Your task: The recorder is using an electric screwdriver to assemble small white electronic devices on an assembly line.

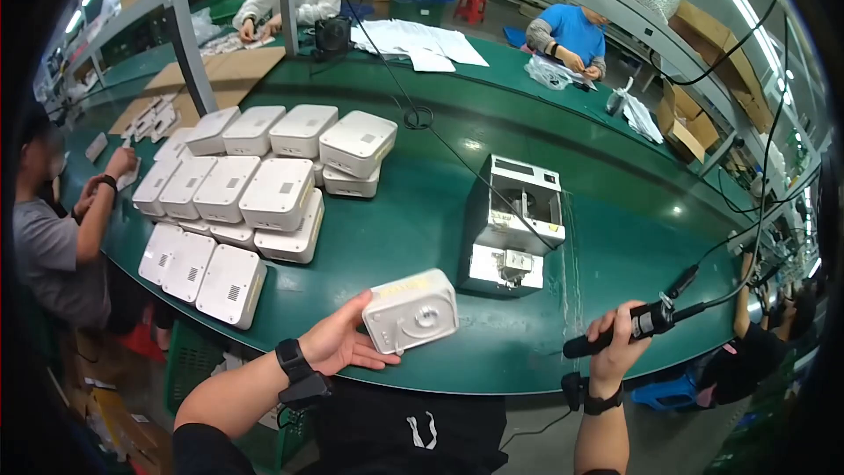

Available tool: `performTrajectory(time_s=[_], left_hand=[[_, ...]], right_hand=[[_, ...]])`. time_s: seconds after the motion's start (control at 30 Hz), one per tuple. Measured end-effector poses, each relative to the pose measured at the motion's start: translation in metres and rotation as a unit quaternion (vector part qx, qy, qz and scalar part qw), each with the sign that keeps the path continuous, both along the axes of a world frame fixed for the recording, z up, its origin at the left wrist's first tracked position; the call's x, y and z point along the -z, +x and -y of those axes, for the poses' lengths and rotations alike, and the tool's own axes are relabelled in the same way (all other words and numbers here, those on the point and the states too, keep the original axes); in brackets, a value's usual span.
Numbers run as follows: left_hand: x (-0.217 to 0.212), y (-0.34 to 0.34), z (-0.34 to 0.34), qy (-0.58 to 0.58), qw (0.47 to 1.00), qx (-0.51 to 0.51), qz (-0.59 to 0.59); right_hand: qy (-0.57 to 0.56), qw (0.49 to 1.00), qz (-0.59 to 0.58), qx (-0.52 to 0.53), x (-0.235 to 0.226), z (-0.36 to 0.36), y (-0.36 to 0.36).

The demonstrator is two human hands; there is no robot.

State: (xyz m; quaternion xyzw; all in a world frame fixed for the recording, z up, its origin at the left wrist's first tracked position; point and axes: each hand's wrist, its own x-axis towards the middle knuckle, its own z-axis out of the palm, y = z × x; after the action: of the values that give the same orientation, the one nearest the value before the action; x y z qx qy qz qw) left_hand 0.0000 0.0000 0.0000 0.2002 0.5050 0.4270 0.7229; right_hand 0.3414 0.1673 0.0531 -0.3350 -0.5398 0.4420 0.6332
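My left hand (341,336) supports a white plastic housing (411,312) above the near edge of the green table. A round recess shows on the face turned toward me, and a yellowish strip runs along its upper side. My fingers reach under its left end. On the right, my right hand (619,350) grips a black electric screwdriver (646,323), its cord running up to the right. The tool is held apart from the housing. Between and beyond my hands stands a grey and black screw feeder (514,224).
Stacked white housings (251,189) fill the table's left half. The green tabletop (422,237) extends to both sides. A metal frame (186,35) and hanging cables cross above. One person (61,237) works at the left, others across the table. Cardboard (211,84) lies at the back left.
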Motion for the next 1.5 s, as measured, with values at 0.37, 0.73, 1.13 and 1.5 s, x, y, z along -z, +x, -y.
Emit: performTrajectory(time_s=[0.37, 0.73, 1.13, 1.5], left_hand=[[0.044, -0.022, -0.163, 0.132, 0.966, -0.206, 0.083], [-0.012, -0.025, 0.028, 0.228, 0.468, -0.146, -0.841], [-0.026, 0.006, 0.093, 0.233, 0.534, 0.070, -0.810], [-0.018, 0.063, -0.068, 0.531, 0.561, 0.216, -0.597]], right_hand=[[0.050, 0.996, 0.079, -0.012, 0.020, 0.002, 0.002], [-0.001, 0.996, -0.092, 0.001, 0.023, -0.007, 0.041], [-0.026, 0.994, -0.099, -0.021, 0.025, -0.003, 0.016], [0.015, 0.996, -0.048, -0.069, -0.045, 0.004, -0.038]])
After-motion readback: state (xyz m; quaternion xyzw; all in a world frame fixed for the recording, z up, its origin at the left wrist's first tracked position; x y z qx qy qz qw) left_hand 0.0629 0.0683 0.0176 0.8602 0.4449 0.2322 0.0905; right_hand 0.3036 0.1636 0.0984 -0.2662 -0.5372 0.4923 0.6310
